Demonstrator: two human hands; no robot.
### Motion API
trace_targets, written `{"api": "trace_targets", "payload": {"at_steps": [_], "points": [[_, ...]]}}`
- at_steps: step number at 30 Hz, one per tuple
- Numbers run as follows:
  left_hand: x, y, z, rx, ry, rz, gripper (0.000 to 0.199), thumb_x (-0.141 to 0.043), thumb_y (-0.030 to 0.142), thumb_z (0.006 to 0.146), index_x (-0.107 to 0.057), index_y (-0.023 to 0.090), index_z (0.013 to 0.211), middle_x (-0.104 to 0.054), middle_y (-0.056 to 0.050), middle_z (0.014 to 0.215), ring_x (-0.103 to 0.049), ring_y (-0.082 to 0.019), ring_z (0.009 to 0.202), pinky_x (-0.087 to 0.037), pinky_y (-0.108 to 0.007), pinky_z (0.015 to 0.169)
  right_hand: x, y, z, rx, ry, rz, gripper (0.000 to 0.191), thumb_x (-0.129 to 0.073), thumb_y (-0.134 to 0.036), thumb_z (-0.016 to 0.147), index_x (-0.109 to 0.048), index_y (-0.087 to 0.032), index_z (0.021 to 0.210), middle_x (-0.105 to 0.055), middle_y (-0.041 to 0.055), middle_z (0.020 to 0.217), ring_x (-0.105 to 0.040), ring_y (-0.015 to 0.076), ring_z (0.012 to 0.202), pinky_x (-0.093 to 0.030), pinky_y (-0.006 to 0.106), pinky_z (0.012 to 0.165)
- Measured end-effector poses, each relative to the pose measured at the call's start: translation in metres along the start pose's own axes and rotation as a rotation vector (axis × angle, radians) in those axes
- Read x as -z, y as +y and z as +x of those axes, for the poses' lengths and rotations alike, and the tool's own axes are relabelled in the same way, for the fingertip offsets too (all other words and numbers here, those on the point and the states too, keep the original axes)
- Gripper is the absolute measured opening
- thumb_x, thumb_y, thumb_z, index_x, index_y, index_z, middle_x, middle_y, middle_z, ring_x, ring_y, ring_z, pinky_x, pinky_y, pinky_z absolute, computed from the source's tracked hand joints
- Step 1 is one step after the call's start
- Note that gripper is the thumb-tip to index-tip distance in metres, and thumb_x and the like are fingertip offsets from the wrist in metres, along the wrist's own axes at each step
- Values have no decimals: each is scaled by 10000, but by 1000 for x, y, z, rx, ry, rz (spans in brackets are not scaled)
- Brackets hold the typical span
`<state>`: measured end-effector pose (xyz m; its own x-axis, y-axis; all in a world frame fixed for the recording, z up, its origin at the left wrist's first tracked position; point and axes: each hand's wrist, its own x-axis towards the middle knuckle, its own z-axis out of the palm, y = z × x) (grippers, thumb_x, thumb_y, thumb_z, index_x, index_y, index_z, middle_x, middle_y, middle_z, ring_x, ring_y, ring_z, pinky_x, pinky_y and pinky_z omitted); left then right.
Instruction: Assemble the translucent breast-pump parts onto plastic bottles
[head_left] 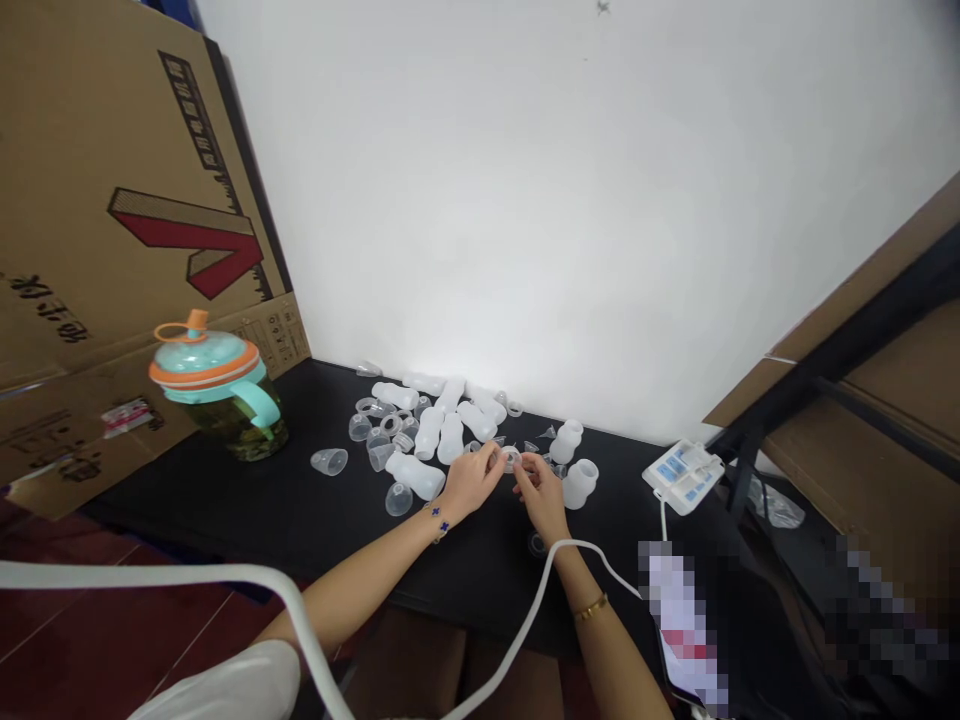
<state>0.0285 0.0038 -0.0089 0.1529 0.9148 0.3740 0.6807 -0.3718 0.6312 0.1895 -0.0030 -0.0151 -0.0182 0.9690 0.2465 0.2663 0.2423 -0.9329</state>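
Observation:
My left hand (471, 482) and my right hand (541, 490) meet at the middle of the black tabletop (255, 510). Their fingertips pinch a small clear plastic ring (511, 459) between them. Around my hands lies a loose scatter of several translucent plastic bottles (415, 475), clear cone-shaped cups (329, 461) and clear rings (389, 425). One upright translucent bottle (580, 483) stands just right of my right hand. My left wrist has a small blue mark.
A green-capped-style drink jug with orange and turquoise lid (214, 380) stands at left before a cardboard sheet (112, 180). A white control box (683, 476) sits at right, with a white tube (525, 620) crossing my right forearm. A white wall rises behind.

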Motion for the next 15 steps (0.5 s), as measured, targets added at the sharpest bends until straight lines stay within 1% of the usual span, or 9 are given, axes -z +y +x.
{"api": "trace_targets", "payload": {"at_steps": [2, 5, 8, 11, 14, 15], "points": [[-1, -2, 0, 10, 7, -51, 316, -385, 433, 1033, -576, 200, 939, -641, -1, 670, -640, -189, 638, -379, -273, 609, 0, 3, 1, -19, -7, 19, 444, -619, -606, 855, -640, -183, 988, -731, 76, 883, -646, 169, 575, -499, 257, 463], [-3, -4, 1, -7, 16, -63, 307, -398, 448, 1027, -572, 198, 986, -656, -10, 708, -654, -201, 658, -390, -280, 606, 0, 6, 1, -20, -17, -11, 438, -636, -593, 848, -653, -176, 984, -728, 70, 839, -647, 175, 576, -496, 256, 470], [-6, -3, 0, -30, 9, -71, 271, -447, 426, 1004, -557, 195, 1092, -664, -5, 727, -654, -202, 647, -404, -285, 607, 0, 7, 1, 10, -27, -67, 419, -624, -572, 871, -679, -176, 994, -733, 73, 852, -649, 180, 608, -515, 267, 521], [-7, -2, 0, -21, -4, -114, 267, -480, 388, 982, -542, 191, 1151, -672, 1, 731, -637, -188, 610, -417, -286, 608, 0, 6, 0, 21, -25, -91, 420, -602, -571, 889, -685, -173, 995, -734, 75, 863, -645, 182, 623, -529, 280, 566], [-7, -1, 2, -11, 2, -181, 273, -498, 364, 965, -547, 185, 1164, -710, -25, 840, -625, -172, 609, -424, -285, 610, 0, 4, -1, 19, -30, -87, 440, -578, -583, 900, -681, -173, 1021, -730, 66, 851, -634, 177, 599, -514, 277, 544], [-6, -1, 2, -9, -7, -201, 264, -497, 365, 965, -562, 186, 1146, -711, -28, 848, -619, -169, 608, -419, -283, 604, 1, 3, -1, 21, -30, -87, 440, -570, -582, 906, -679, -175, 1032, -728, 62, 848, -632, 176, 596, -509, 275, 538]]}}
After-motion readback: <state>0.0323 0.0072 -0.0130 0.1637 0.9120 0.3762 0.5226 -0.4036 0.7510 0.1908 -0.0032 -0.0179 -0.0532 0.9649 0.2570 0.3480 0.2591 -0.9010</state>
